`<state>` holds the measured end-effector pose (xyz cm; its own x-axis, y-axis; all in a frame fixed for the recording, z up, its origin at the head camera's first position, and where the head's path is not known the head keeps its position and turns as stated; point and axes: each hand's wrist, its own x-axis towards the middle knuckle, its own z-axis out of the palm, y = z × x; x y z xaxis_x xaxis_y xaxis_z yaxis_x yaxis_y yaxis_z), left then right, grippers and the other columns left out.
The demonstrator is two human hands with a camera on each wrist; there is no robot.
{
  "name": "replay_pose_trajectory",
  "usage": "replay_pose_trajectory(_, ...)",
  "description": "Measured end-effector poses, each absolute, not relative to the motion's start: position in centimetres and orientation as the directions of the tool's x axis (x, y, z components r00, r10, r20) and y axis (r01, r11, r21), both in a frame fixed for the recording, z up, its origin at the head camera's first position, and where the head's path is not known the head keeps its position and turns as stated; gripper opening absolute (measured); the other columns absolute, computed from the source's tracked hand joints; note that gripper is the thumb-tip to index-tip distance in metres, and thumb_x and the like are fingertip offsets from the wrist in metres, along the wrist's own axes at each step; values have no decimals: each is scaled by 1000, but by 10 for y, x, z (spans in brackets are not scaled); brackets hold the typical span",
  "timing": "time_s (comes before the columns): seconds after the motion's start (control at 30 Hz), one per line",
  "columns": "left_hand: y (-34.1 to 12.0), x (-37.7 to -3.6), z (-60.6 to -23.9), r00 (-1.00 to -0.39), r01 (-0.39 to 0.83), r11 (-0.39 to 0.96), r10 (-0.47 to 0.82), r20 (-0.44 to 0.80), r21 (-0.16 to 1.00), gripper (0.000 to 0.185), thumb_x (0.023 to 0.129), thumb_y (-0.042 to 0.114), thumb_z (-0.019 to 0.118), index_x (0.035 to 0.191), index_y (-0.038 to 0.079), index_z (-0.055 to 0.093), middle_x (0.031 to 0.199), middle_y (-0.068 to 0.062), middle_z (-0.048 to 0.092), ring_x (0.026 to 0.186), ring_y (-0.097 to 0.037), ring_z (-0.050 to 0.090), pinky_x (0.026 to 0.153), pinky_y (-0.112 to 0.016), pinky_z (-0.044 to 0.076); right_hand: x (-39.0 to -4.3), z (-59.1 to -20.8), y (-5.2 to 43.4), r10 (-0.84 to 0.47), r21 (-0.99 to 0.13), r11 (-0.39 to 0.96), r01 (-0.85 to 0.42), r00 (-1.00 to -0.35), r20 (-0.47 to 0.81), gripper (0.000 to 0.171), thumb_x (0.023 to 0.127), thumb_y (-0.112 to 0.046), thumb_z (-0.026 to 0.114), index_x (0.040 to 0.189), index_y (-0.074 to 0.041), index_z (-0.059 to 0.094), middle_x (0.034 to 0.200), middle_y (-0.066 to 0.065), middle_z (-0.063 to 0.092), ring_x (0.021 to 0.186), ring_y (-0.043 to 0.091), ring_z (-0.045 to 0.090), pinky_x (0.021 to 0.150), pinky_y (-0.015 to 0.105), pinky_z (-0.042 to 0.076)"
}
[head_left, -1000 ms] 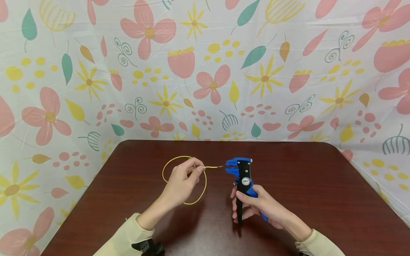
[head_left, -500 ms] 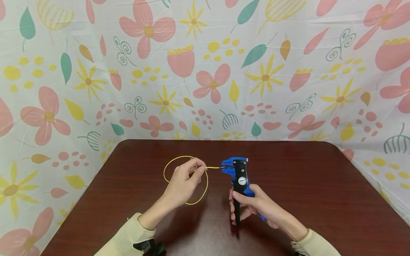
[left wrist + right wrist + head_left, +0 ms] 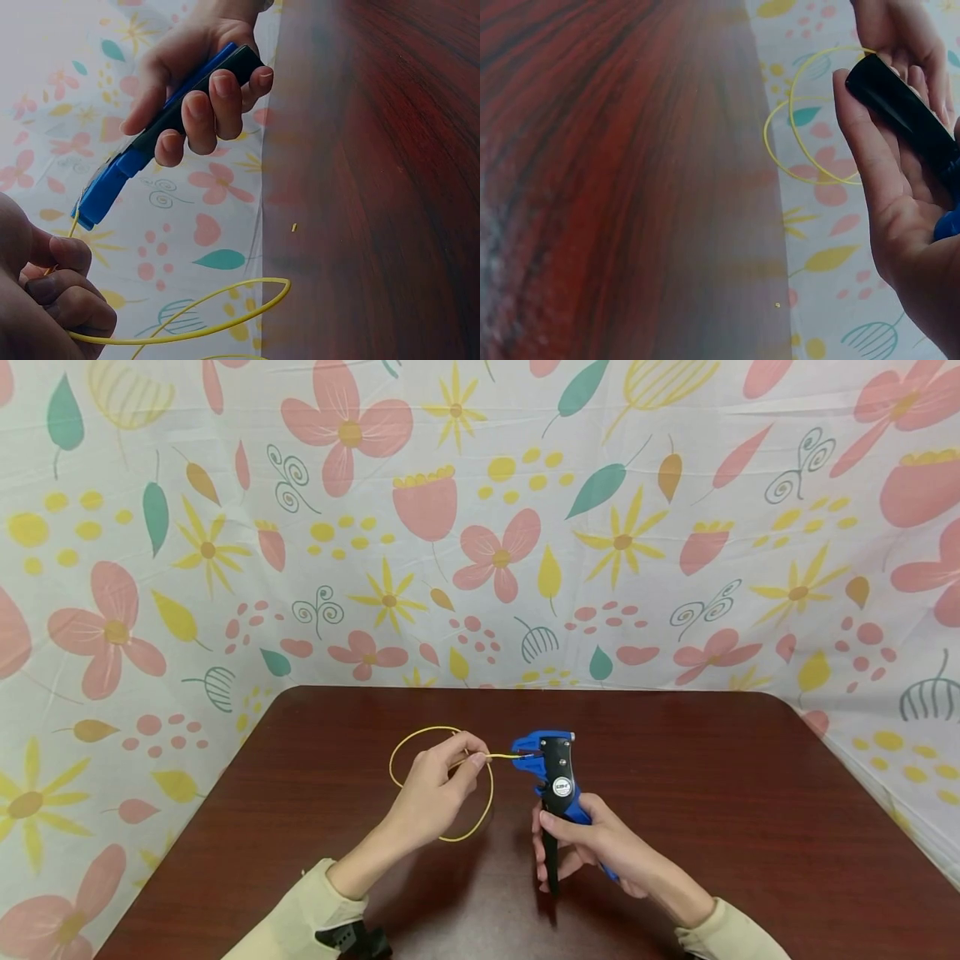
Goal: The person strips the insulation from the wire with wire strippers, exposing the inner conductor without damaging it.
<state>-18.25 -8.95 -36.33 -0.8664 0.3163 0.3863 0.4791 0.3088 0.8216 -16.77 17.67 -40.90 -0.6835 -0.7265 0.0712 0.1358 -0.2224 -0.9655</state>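
Between thumb and fingertips my left hand (image 3: 435,789) pinches a thin yellow wire (image 3: 501,757) close to its end. The rest of the wire hangs in a loop around and below that hand. My right hand (image 3: 611,843) grips the handles of a blue and black wire stripper (image 3: 559,768), held upright with its head pointing left. The wire's end lies in the gap between the stripper's parted jaws. From the left wrist, the wire (image 3: 161,340) runs up to the blue tip of the stripper (image 3: 105,191). In the right wrist view the black handle (image 3: 900,105) crosses the palm.
Both hands are above a dark reddish-brown table (image 3: 337,727). A tiny yellow scrap (image 3: 294,227) lies on it. Behind the table's far edge hangs a white cloth (image 3: 480,643) printed with flowers and leaves.
The stripper has moved left in my right hand, so its jaws now surround the wire's end. My left hand has shifted slightly right with the wire.
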Motion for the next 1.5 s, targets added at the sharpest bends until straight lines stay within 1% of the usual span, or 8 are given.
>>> replay_pose_trajectory(0.2, -89, -183, -364, -860, 485, 297, 334, 386, 822, 12, 110, 15, 57, 108, 13, 69, 59, 7, 46, 53, -10, 44, 59, -28, 40, -167, -408, 175, -725, -967, -225, 123, -684, 82, 27, 115, -11, 42, 119, 12, 55, 94, 16, 67, 81, 28, 74, 74, 57, 61)
replay_pose_trajectory(0.37, -89, -183, -364, -856, 479, 272, 353, 377, 834, 13, 110, 15, 56, 109, 12, 69, 60, 5, 45, 54, -12, 43, 61, -28, 40, -165, -409, 173, -724, -964, -242, 111, -683, 103, 31, 114, -10, 41, 118, 17, 55, 93, 17, 66, 80, 28, 74, 73, 57, 61)
replay_pose_trajectory(0.63, -88, -186, -366, -856, 481, 277, 353, 378, 832, 13, 110, 14, 55, 108, 13, 68, 61, 5, 44, 53, -12, 41, 61, -29, 39, -165, -409, 171, -722, -961, -256, 99, -681, 122, 32, 114, -8, 41, 116, 20, 54, 93, 17, 67, 79, 27, 73, 72, 58, 61)
replay_pose_trajectory(0.9, -88, -188, -367, -853, 487, 288, 358, 379, 825, 14, 111, 14, 55, 109, 13, 69, 59, 5, 44, 51, -12, 41, 62, -29, 40, -163, -408, 168, -717, -963, -252, 95, -687, 120, 32, 114, -9, 42, 113, 21, 53, 91, 18, 66, 77, 28, 73, 72, 61, 60)
replay_pose_trajectory(0.97, -88, -188, -367, -852, 488, 281, 358, 381, 827, 14, 111, 14, 55, 109, 13, 68, 59, 5, 43, 52, -12, 41, 62, -29, 40, -163, -408, 167, -716, -963, -252, 96, -688, 119, 32, 114, -9, 42, 113, 21, 53, 91, 18, 66, 77, 27, 73, 72, 61, 60)
replay_pose_trajectory(1.17, -89, -186, -367, -845, 488, 258, 380, 376, 834, 14, 111, 15, 54, 110, 12, 67, 59, 4, 43, 53, -13, 41, 62, -29, 40, -163, -409, 169, -719, -959, -261, 114, -685, 114, 27, 114, -9, 41, 112, 11, 59, 91, 17, 67, 78, 27, 73, 72, 57, 61)
replay_pose_trajectory(1.3, -89, -186, -368, -842, 488, 259, 393, 370, 834, 15, 112, 17, 53, 111, 12, 67, 59, 4, 42, 51, -13, 40, 60, -29, 39, -163, -409, 169, -721, -959, -262, 107, -683, 121, 27, 114, -9, 41, 111, 9, 60, 90, 17, 66, 77, 27, 73, 71, 59, 60)
replay_pose_trajectory(1.5, -89, -187, -369, -839, 493, 263, 395, 374, 829, 15, 112, 17, 54, 112, 10, 68, 58, 4, 42, 50, -13, 40, 58, -28, 39, -162, -410, 167, -719, -961, -263, 88, -682, 134, 31, 114, -8, 40, 108, 20, 52, 87, 17, 65, 73, 26, 71, 67, 66, 57)
